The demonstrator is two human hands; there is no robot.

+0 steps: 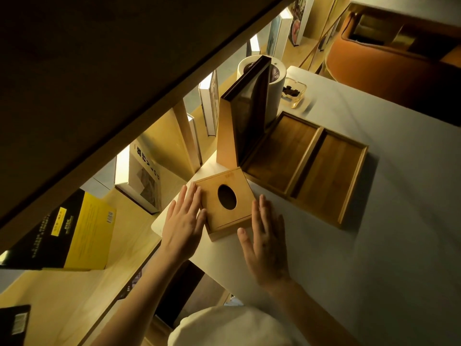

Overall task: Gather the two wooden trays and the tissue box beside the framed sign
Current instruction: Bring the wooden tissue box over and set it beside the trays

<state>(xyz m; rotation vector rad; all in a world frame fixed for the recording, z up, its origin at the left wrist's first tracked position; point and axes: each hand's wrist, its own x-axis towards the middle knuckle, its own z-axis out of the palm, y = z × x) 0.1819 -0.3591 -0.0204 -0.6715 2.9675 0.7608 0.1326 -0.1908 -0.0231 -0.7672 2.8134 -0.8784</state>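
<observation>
While flat hands flank 1 tissue box (225,204) | 2 wooden trays (305,163) adj.

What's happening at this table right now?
A person has both hands flat against a wooden tissue box on a white table: the left hand on its left side, the right hand on its right. Neither hand grips it. Two wooden trays lie side by side just beyond, next to the upright framed sign. The box sits close to both.

You are pressing your flat left hand (183,221) and right hand (265,239) against the tissue box (225,204), beside the wooden trays (306,166).
</observation>
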